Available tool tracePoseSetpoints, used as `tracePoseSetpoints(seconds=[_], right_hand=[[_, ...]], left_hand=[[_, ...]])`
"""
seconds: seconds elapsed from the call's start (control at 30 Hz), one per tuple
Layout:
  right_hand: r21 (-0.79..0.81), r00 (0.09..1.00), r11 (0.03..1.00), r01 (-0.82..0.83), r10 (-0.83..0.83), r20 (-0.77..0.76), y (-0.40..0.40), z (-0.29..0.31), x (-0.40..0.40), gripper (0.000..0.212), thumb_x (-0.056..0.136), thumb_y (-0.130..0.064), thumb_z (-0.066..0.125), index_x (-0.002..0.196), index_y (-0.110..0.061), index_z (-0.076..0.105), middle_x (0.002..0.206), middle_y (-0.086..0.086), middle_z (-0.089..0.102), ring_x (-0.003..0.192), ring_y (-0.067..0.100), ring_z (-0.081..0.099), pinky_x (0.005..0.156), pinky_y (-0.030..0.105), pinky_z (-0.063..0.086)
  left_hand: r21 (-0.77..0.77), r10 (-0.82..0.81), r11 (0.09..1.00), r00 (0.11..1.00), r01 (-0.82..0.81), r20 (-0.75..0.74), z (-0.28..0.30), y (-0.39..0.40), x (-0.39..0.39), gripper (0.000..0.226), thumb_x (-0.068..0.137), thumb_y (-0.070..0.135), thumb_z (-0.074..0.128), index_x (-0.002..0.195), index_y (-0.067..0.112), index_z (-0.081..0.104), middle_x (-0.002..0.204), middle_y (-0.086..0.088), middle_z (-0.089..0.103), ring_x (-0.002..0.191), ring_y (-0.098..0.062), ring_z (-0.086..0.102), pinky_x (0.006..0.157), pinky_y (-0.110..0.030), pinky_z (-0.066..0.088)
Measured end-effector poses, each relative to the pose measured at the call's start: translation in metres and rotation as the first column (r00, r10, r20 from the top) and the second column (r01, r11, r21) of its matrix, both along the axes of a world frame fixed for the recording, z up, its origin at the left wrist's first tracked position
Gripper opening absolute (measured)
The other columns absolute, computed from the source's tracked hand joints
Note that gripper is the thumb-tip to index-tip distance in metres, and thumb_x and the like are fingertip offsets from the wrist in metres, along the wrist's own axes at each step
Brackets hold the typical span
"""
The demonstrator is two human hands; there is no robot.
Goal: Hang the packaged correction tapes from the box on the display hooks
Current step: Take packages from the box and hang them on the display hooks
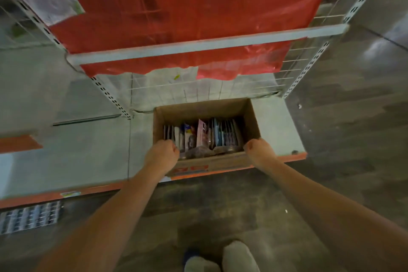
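An open cardboard box point(251, 117) stands on the bottom shelf, against the wire back panel. Inside it, several packaged correction tapes point(207, 132) stand on edge in a row. My left hand point(162, 153) grips the box's near rim at its left corner, fingers curled over the edge. My right hand point(257, 149) grips the same rim at the right corner. No display hooks show clearly; the wire grid point(198, 90) behind the box is bare at this height.
A red plastic sheet point(187, 6) hangs over the upper rack, crossed by a white shelf bar point(198, 45). Slotted uprights point(110, 97) flank the bay. The shelf point(77, 150) has an orange front edge. My feet point(223, 258) stand on dark floor below.
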State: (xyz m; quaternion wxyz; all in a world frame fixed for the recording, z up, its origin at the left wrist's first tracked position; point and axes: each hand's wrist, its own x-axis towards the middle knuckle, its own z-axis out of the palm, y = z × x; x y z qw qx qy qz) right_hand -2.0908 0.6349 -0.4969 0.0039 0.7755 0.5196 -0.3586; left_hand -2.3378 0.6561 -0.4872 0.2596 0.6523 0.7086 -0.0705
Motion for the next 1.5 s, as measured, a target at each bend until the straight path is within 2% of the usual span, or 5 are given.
tracePoseSetpoints(seconds=[0.5,0.67,0.97,1.17,1.5], right_hand=[[-0.132,0.940,0.960,-0.247,0.271,0.210,0.142,-0.219,0.031,0.029,0.100,-0.014,0.037,0.115,0.001,0.057,0.118,0.016,0.058,0.101,0.025,0.056,0.080,0.030,0.042],[-0.295,0.878,0.899,-0.323,0.401,0.261,0.163,-0.269,0.033,0.038,0.103,-0.019,0.034,0.136,-0.003,0.044,0.141,0.015,0.044,0.128,0.028,0.045,0.103,0.033,0.037],[-0.394,0.887,0.852,-0.344,0.433,0.161,0.183,-0.312,0.040,0.041,0.101,-0.015,0.040,0.140,-0.002,0.039,0.145,0.016,0.039,0.129,0.029,0.044,0.107,0.036,0.037],[-0.406,0.922,0.861,-0.308,0.375,0.095,0.181,-0.308,0.030,0.035,0.100,-0.005,0.038,0.134,0.005,0.044,0.142,0.019,0.042,0.125,0.031,0.047,0.101,0.036,0.039],[-0.431,0.994,0.896,-0.111,0.093,-0.062,0.180,-0.312,0.036,0.028,0.104,-0.014,0.031,0.098,-0.001,0.055,0.081,0.008,0.048,0.069,0.015,0.047,0.060,0.025,0.039]], left_hand=[[-0.060,0.066,0.995,0.991,-0.073,-0.118,-0.217,0.130,-0.010,0.031,0.101,0.020,0.037,0.118,0.003,0.056,0.119,-0.016,0.058,0.107,-0.028,0.056,0.081,-0.033,0.042],[-0.281,-0.022,0.958,0.966,-0.053,-0.259,-0.259,0.147,-0.002,0.054,0.102,0.007,0.030,0.149,-0.001,0.004,0.157,-0.019,0.007,0.142,-0.030,0.023,0.111,-0.036,0.026],[-0.325,-0.250,0.938,0.889,0.123,-0.383,-0.279,0.176,-0.007,0.029,0.098,0.011,0.043,0.122,0.004,0.057,0.086,-0.007,0.051,0.084,-0.021,0.056,0.084,-0.030,0.046],[-0.337,-0.232,0.939,0.861,0.076,-0.452,-0.303,0.172,-0.012,0.058,0.099,0.006,0.033,0.150,0.000,0.006,0.155,-0.024,0.012,0.141,-0.037,0.020,0.113,-0.041,0.022],[-0.345,-0.060,0.939,0.976,-0.015,-0.207,-0.303,0.168,-0.009,0.045,0.102,0.004,0.028,0.146,-0.001,0.025,0.153,-0.015,0.026,0.139,-0.025,0.031,0.107,-0.028,0.030]])
